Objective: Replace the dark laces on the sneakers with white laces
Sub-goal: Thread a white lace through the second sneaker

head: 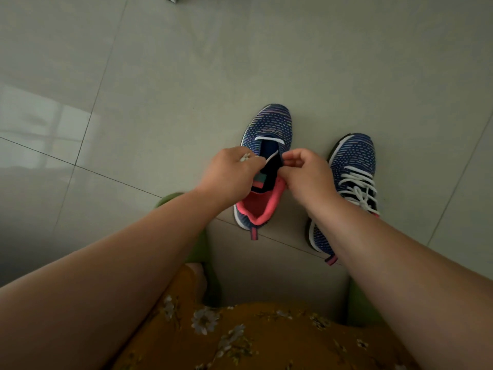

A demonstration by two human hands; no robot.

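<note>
Left sneaker [266, 166]: dark blue knit upper with rows of short dashes in pale blue, lilac and green; black tongue with a teal band; coral-pink lining and collar; white sole edge; dark blue heel tab.

Right sneaker [352, 166]: same blue dashed knit; black-and-white sole edge; coral-pink heel tab.

White laces [358, 186]: plain white on the right sneaker; a single white lace [268, 139] crosses the left sneaker's lowest eyelets.

Floor [160, 76]: pale grey glossy tiles with thin dark joints.

Slippers [210, 276]: solid green.

Garment [253, 335]: mustard-orange with small pale grey-white flowers.
</note>
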